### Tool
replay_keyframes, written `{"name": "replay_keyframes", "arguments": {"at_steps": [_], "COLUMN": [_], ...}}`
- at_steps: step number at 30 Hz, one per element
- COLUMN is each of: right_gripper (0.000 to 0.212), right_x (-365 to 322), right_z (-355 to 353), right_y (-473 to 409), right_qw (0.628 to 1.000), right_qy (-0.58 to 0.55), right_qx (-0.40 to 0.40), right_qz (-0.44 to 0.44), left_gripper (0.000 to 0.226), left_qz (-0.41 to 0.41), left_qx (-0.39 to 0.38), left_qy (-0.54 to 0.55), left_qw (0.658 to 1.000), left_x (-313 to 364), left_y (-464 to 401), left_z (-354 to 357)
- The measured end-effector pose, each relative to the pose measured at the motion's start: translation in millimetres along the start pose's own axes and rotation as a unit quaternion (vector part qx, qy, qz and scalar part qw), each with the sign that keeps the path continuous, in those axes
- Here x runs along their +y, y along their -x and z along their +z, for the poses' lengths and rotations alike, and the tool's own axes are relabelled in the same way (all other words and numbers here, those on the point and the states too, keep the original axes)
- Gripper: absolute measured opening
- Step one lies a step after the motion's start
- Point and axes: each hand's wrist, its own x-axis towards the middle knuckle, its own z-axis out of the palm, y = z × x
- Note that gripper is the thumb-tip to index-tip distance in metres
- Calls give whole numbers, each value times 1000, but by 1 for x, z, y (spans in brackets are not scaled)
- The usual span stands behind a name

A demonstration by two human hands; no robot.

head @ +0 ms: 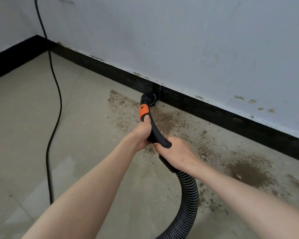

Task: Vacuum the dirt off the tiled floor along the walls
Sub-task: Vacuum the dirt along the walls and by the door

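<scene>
Head view: both hands grip the black vacuum handle (155, 130), left hand (142, 133) forward, right hand (175, 154) behind. The nozzle (149, 99) touches the skirting board (214, 111). Most remaining dirt (247, 171) lies rightward along the wall, nearer the right hand.

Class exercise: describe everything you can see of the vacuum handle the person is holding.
The vacuum handle is a curved black tube, plastic by its look, with an orange collar. Its nozzle end sits at the black baseboard, over brown dirt. The left hand and right hand grip it; a ribbed hose trails behind.
</scene>
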Motion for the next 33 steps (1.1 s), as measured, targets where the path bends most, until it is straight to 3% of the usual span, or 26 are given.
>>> {"name": "replay_keyframes", "arguments": {"at_steps": [17, 26, 33], "right_gripper": [35, 38, 36], "right_x": [-21, -61, -98], "right_z": [7, 33, 51], "right_y": [14, -41, -82], "right_qw": [998, 996, 994], "right_qy": [50, 83, 105], "right_qx": [22, 12, 7], "right_qz": [22, 3, -35], "left_gripper": [61, 56, 46], "left_qz": [7, 58, 117], "left_qx": [-61, -19, 60], "left_qy": [13, 92, 99], "left_qw": [998, 994, 986], "left_x": [-1, 22, 50], "left_y": [9, -31, -59], "left_z": [-21, -69, -105]}}
